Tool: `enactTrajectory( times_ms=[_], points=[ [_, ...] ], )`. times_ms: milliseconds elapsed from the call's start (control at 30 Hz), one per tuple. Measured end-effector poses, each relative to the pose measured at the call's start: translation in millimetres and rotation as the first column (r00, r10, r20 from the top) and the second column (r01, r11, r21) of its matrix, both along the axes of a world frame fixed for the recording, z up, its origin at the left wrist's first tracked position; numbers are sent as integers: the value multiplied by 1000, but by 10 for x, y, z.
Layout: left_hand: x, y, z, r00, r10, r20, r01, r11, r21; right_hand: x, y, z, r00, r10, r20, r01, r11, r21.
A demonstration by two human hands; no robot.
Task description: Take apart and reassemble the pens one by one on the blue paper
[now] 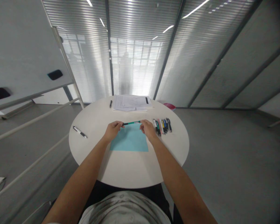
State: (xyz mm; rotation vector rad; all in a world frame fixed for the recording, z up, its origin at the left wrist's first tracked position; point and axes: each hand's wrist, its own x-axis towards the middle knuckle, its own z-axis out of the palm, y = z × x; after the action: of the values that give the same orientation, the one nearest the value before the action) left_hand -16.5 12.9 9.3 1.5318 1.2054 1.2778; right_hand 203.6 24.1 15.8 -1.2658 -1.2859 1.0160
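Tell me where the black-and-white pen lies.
In the head view, the pen lies near the left edge of the round table, left of the left hand.

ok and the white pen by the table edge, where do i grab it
Pinch the white pen around its mid-barrel, coming from above: it lies flat and slanted near the edge of the round table, so fingers fit on either side. Your left hand is nearest, but it and your right hand hold the green pen.
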Motion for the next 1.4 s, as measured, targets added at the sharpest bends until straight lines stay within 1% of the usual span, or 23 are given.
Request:
enactTrajectory(
  times_ms=[67, 200, 333, 467, 600, 667, 800, 967, 1133, 1267, 1400],
  points=[
    [-11, 12, -14, 1000, 3, 2, -3, 1000, 8, -12, 1, -7, 994, 29, -105, -35, 998, -51],
    [-13, 18, -16, 999, 33, 35, -33, 999, -1, -26, -19, -12, 978, 65, -199, -92, 987, -130],
    [-18, 31, -15, 985, 103, 142, -102, 995, -15, -25, -34, -12, 965, 48, -260, -94, 982, -166],
    [-43, 83, -61, 954, 148, 262, -139, 989, -53, -23, -39, -18, 951, 51, -305, -108, 979, -173],
    [-59, 124, -100, 929, 140, 343, -112, 989, -101, -28, -53, -4, 939, 48, -341, -123, 972, -201],
    [-59, 120, -92, 915, 128, 382, -85, 988, -128, -29, -62, 7, 938, 48, -344, -128, 968, -215],
    [-52, 81, -48, 894, 73, 442, 6, 985, -174, -19, -67, 11, 932, 64, -358, -147, 966, -211],
    [-46, 40, -10, 909, 49, 414, 25, 985, -170, -6, -55, 6, 914, 80, -397, -167, 967, -190],
    [-43, 24, 10, 913, 36, 407, 41, 983, -181, -14, -57, 25, 895, 82, -438, -185, 962, -199],
    [-52, 29, 1, 920, 31, 391, 42, 983, -177, -24, -66, 34, 889, 90, -450, -196, 961, -194],
    [-59, 44, -28, 947, 30, 321, 19, 989, -148, -41, -72, 45, 896, 106, -431, -203, 962, -184]
  ],
)
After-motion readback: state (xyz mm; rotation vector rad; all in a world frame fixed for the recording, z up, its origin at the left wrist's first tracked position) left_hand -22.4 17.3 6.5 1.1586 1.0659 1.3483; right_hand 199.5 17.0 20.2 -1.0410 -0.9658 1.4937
